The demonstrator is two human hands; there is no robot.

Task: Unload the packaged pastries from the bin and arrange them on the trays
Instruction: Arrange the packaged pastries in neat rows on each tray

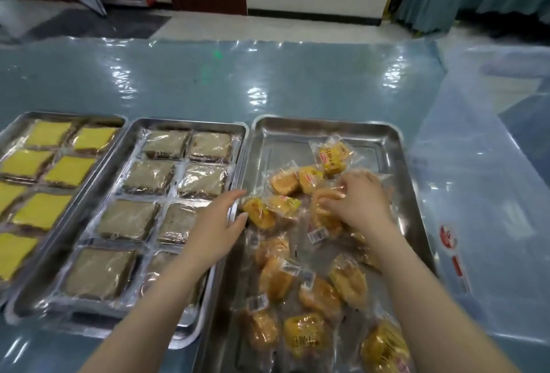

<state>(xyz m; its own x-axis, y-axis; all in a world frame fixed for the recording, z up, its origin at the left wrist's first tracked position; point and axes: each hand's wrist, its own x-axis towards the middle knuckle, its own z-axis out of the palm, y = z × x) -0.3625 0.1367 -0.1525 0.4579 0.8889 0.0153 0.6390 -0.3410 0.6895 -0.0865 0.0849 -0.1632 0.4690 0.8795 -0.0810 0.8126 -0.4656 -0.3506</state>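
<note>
Leftmost tray and nearest pastries run off-frame.

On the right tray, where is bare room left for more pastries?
Right tray: bare along the far wall and far-left corner, beyond the farthest pastry. Middle and near end are crowded with pastries, both hands there. Other two trays look full.

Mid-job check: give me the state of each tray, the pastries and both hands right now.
left tray: filled with yellow packs in rows
middle tray: filled with brown packs in rows
right tray: far end bare
orange pastries: loosely heaped, not in rows
left hand: open, over the tray edge
right hand: fingers curled on a pastry packet
</note>
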